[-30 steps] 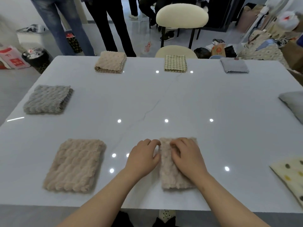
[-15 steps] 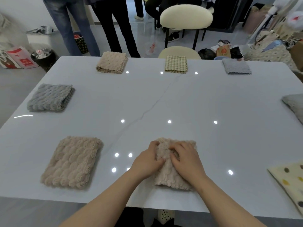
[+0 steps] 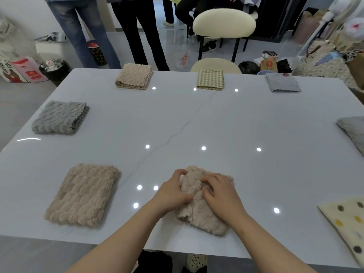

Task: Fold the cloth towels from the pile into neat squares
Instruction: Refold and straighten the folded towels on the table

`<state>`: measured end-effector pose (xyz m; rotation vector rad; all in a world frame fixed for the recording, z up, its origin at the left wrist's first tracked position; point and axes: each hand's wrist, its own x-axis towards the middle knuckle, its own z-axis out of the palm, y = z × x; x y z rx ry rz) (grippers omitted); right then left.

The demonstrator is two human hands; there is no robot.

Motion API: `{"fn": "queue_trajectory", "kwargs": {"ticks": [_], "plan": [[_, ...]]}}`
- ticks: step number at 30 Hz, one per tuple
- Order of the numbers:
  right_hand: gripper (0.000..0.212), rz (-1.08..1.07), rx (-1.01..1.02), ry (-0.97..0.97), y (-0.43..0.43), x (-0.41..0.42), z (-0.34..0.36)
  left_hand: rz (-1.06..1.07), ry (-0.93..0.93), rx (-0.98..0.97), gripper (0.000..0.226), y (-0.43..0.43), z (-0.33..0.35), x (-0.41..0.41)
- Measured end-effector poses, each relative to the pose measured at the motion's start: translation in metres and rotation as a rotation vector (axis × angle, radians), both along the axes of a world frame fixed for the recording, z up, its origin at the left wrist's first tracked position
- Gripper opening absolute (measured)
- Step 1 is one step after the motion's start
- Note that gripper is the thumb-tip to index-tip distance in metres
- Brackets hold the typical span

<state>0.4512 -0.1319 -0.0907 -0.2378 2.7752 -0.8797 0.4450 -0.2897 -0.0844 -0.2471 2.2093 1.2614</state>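
Beige fluffy towel [image 3: 202, 217] on white desk [image 3: 197, 125], dead ahead | long axis runs away from me | left hand [image 3: 173, 192] grips left edge, right hand [image 3: 220, 196] pinches top

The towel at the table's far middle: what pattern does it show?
The towel has a green-and-cream check, clearest in the head view.

A glossy white table [image 3: 197, 119] reflects small round lights; beyond it, a cream chair [image 3: 224, 22] stands on grey floor [image 3: 177, 42].
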Motion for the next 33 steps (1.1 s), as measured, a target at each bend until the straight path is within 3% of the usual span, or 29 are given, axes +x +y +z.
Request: {"fn": "queue_trajectory", "kwargs": {"ticks": [5, 11, 14, 16, 18, 20, 22, 26, 30, 33], "plan": [[0.03, 0.009, -0.009, -0.023, 0.003, 0.003, -0.001, 0.227, 0.048, -0.014, 0.048, -0.009, -0.001, -0.008], [0.03, -0.021, 0.001, -0.033, 0.001, 0.003, 0.003, -0.063, -0.141, -0.012, 0.056, -0.022, 0.005, -0.012], [0.029, -0.033, -0.011, -0.066, 0.0, 0.003, 0.006, -0.106, -0.175, -0.043, 0.031, -0.026, 0.007, -0.012], [0.029, -0.033, -0.027, -0.075, -0.001, 0.005, 0.007, -0.002, -0.099, -0.075, 0.022, -0.026, 0.006, -0.012], [0.03, -0.039, -0.055, -0.074, -0.002, 0.009, 0.008, 0.253, 0.044, -0.083, 0.028, -0.023, 0.003, -0.011], [0.031, -0.044, -0.073, -0.068, -0.004, 0.011, 0.008, 0.523, 0.071, 0.142, 0.037, -0.02, 0.0, -0.009], [0.035, -0.06, -0.073, -0.074, -0.004, 0.013, 0.008, 0.613, -0.014, 0.374, 0.043, -0.018, -0.003, -0.005], [0.04, -0.113, -0.07, -0.087, -0.001, 0.011, 0.012, 0.239, -0.038, 0.293, 0.02, -0.018, 0.0, 0.001], [0.045, -0.138, 0.024, 0.012, 0.004, 0.004, 0.016, 0.147, -0.118, 0.269, 0.029, -0.021, 0.006, -0.007], [0.054, -0.033, 0.073, 0.005, 0.005, -0.003, 0.02, -0.014, -0.154, 0.218, 0.029, -0.02, 0.009, -0.013]]}}
